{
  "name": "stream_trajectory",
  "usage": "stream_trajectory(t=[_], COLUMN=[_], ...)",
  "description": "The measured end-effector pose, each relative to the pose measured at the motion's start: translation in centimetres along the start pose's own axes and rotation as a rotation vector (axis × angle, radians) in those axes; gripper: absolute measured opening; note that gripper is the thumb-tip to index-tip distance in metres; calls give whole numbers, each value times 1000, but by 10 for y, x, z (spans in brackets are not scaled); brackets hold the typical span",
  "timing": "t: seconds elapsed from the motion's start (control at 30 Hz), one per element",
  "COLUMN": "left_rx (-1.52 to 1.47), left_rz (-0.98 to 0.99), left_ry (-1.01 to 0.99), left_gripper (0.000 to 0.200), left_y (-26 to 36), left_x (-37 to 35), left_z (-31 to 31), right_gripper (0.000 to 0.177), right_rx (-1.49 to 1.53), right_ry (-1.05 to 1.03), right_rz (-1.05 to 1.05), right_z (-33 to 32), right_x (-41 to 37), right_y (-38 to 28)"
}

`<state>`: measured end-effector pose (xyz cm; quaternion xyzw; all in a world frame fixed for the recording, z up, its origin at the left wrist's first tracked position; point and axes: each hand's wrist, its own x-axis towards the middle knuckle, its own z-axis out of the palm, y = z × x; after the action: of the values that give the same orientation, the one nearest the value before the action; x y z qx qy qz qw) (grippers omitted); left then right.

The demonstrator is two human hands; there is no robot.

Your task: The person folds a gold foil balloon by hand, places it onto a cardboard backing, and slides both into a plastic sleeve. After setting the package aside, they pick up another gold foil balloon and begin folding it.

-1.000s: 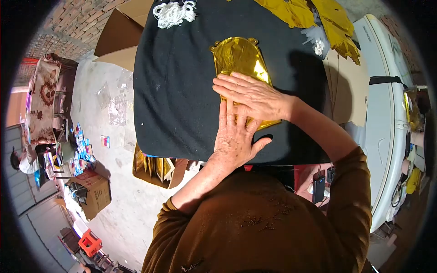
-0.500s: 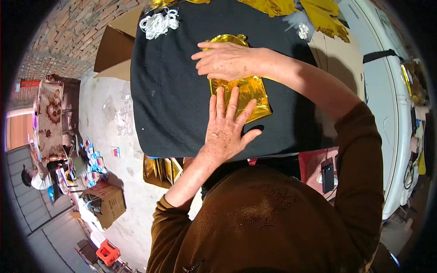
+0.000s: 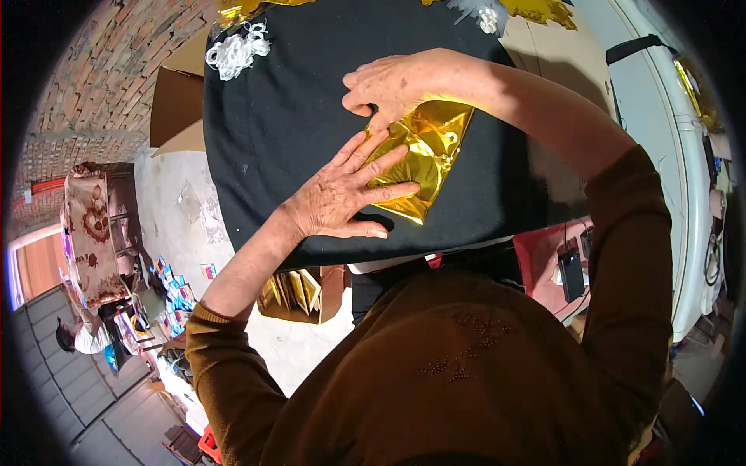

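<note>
A flat, shiny gold foil piece (image 3: 435,140) with creases lies slanted on the black cloth (image 3: 280,155) that covers the table. My left hand (image 3: 334,194) rests on its left edge, palm down, with fingers spread and the thumb out on the cloth. At the foil's upper left end is my right hand (image 3: 396,84). Its fingers are bent and closed on the foil there, with the thumb side pointing down toward my left fingertips. That end of the foil is hidden beneath the right hand, so its outline cannot be made out.
A bundle of white cord (image 3: 238,51) lies at the table's back left. More gold foil (image 3: 540,11) and a small white bundle (image 3: 488,21) are at the back right. Below the front edge stands a cardboard box (image 3: 330,293) with gold pieces. Another person (image 3: 87,339) is far left.
The foil has turned so that it slants. My left hand has shifted left to its edge. My right hand has gone from lying flat with fingers stretched to bent fingers at the foil's upper end.
</note>
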<state>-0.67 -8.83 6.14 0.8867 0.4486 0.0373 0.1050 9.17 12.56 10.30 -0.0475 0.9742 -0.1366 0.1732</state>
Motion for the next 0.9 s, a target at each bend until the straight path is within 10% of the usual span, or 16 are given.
stream_trajectory(t=[0.57,0.9], left_rx=[-72,-73], left_rz=[181,-418], left_ry=[-117,365], left_gripper=[78,65], left_y=[-23,-18], left_x=[6,-66], left_z=[-11,-12], right_gripper=[22,28], right_rx=[119,867], right_ry=[-152,36], right_rz=[30,313], right_z=[-7,50], right_x=[-24,-57], right_y=[0,32])
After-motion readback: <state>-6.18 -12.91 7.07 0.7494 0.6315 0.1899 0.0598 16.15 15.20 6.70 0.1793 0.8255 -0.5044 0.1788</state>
